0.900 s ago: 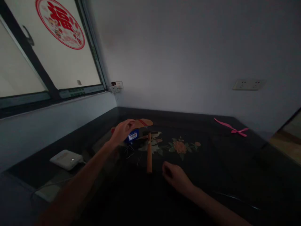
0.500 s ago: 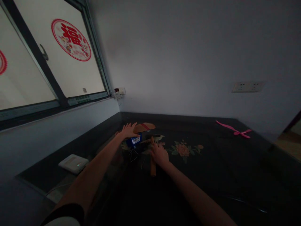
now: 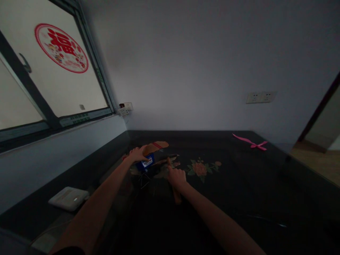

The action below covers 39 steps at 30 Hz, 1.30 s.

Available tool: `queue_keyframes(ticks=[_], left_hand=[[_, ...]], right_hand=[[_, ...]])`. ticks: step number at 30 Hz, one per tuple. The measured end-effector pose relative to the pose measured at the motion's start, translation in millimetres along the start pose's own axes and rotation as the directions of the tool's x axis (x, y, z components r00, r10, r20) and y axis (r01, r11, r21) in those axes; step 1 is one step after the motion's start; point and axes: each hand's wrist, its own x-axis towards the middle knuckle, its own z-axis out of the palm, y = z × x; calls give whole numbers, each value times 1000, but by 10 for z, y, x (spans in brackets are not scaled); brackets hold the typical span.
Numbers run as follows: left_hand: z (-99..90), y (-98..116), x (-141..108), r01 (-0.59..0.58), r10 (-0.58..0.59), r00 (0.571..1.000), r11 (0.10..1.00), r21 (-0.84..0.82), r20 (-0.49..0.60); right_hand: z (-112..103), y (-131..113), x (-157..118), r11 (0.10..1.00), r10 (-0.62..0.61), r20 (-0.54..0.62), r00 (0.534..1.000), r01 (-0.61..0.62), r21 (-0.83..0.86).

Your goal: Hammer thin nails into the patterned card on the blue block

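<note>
Left hand: positioned over a blue box in the far left part of the desk. The thumb extends across the upper part of the box, apart from the fingers. The far side of this grip is hidden, so whether it presses on the box cannot be told. A flat brown piece with a red band lies just beyond the box, extending from the fingers toward the far right corner of the desk.

Right hand: grip closed around the wooden handle of a hammer. The hammer is located to the right of the blue box, with its dark head toward the far edge of the desk and its handle end toward the near edge. The index finger points along the handle toward the head.

Surrounding items: several thin metallic pieces lie on the near side of the blue box. A floral print marks the dark desk surface to the right of the hammer. A white device rests near the left edge, with a cable nearby. A pink ribbon, tied in a bow, lies near the far right corner. A double wall socket is mounted above the far edge
</note>
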Motion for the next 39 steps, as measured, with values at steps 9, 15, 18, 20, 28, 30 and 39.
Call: queue_keyframes(ticks=[9, 15, 18, 20, 28, 30, 39], left_hand=[[-236, 762, -322, -310, 308, 944, 951, 3, -122], [-189, 1403, -681, -606, 605, 795, 794, -46, -38], [-105, 1589, -779, -642, 642, 766, 766, -43, 5], [-51, 1671, -797, -649, 650, 759, 760, -33, 26], [72, 1871, -767, -688, 689, 725, 724, -55, -3], [12, 1882, -822, -692, 693, 721, 719, -57, -5], [27, 773, -1013, -462, 176, 804, 787, -410, -567]], right_hand=[[-141, 606, -495, 990, 74, 39, 996, -69, -123], [-263, 1044, -965, 975, 128, 38, 991, -119, -185], [-314, 1202, -1177, 970, 149, 49, 988, -136, -202], [-341, 1283, -1297, 966, 166, 56, 985, -151, -210], [-404, 1510, -1635, 957, 227, 83, 971, -206, -206], [-403, 1576, -1710, 953, 249, 90, 964, -227, -201], [-352, 1874, -1975, 934, 350, 111, 930, -336, -123]])
